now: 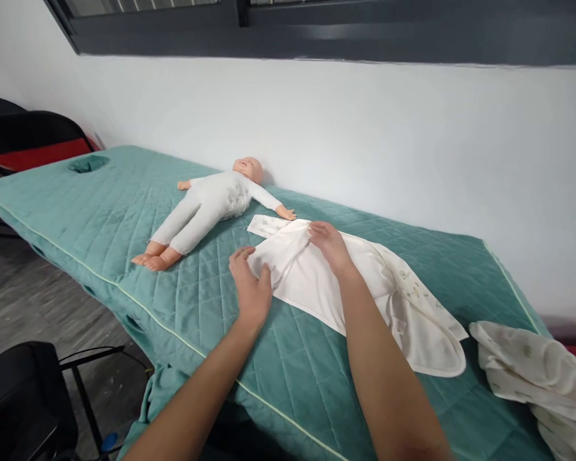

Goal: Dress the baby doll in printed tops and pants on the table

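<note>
A white baby garment [312,278] with small printed motifs lies spread open on the green quilted bed cover [196,314]. My left hand [252,285] is at its left edge, fingers and thumb curled around the cloth. My right hand [330,246] pinches the upper edge of the same garment, fingers bent into the fabric. Left of the garment, a baby doll [216,202] in a white bodysuit lies on its back. One of the doll's hands lies close to the garment's upper left end. The undersides of my fingertips are partly hidden.
A crumpled white printed cloth [532,371] lies at the bed's right end. The white wall [340,128] runs along the far side, beneath a dark window frame [288,38]. Black chairs stand at the far left [33,137] and near left [24,397]. The bed cover has a round hole [89,164].
</note>
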The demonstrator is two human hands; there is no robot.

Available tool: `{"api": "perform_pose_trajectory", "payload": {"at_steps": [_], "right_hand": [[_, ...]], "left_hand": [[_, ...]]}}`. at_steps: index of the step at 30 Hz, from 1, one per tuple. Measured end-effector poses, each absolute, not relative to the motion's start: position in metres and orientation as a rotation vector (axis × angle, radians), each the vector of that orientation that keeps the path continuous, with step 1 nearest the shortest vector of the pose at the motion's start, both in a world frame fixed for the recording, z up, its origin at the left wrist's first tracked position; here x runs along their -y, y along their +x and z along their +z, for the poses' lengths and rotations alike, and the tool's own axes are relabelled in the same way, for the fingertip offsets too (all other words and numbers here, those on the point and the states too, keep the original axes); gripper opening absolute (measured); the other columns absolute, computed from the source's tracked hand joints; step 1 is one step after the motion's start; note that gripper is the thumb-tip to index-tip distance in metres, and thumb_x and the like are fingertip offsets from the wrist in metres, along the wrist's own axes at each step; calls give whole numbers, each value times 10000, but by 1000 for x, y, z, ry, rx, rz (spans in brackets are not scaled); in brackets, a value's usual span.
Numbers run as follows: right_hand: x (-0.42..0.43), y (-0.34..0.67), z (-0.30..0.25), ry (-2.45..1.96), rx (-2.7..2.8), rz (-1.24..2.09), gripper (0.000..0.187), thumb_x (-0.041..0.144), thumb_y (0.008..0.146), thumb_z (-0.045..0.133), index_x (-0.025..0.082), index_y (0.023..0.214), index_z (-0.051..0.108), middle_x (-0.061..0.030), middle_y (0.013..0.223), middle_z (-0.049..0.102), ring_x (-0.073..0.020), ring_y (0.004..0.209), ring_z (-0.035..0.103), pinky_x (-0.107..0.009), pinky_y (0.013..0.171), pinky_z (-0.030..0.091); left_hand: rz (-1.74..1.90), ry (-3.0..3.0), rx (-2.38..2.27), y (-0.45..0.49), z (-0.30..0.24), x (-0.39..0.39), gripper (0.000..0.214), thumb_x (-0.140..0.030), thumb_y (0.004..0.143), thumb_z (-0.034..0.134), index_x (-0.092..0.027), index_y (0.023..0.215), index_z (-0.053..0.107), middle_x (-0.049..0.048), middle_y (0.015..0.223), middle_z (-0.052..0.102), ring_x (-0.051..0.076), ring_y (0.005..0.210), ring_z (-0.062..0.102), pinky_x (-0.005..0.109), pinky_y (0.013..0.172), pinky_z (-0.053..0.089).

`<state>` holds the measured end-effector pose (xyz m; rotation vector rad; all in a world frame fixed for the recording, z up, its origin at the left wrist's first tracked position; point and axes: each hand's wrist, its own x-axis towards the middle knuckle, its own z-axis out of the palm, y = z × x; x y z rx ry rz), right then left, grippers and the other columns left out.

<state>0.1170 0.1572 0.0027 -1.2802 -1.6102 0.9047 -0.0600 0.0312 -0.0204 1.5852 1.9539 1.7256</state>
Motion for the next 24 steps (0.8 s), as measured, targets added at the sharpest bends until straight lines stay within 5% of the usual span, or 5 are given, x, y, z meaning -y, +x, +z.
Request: {"api": "perform_pose_trajectory", "payload": {"at_steps": [9, 15, 21, 24], "right_hand": [[-145, 106, -2, -1550, 1923, 509, 419, 345, 934, 560, 207, 1325, 618, -117, 1533, 489, -316, 1440, 355, -493, 1220, 209], [-128, 107, 1, -1663, 2294, 238, 594, 444, 1035, 361, 149, 1551, 364, -134, 1652, 331, -260, 1511, 295, -463, 1234, 183], [-81, 160, 10, -1461, 2334, 425, 679, 507, 970, 487, 170, 1549, 381, -130, 1624, 384, -264, 1506, 332, -443, 1230, 270], [-61, 217, 23, -1559, 2141, 217, 621, 404, 940, 535, 162, 1505, 445, -146, 1580, 441, -301, 1470, 380, -485, 1229, 282]], "left_hand": [[1256, 2319, -1859, -46, -11, -24, 218, -93, 914, 475, -214, 1022, 620, 79, 1059, 695, 270, 1149, 585, 561, 1199, 310], [1209, 2489, -1757, -45, -11, -23, 239, -73, 926, 450, -184, 1048, 623, 106, 1098, 675, 259, 1115, 587, 472, 1118, 444], [1137, 2511, -1740, -47, -17, -27, 205, -101, 928, 479, -171, 978, 664, 126, 1222, 656, 300, 1309, 506, 459, 1118, 470], [1080, 2483, -1758, -46, -21, -28, 217, -139, 946, 481, -168, 1002, 688, 124, 1242, 670, 289, 1266, 555, 455, 1093, 500]]}}
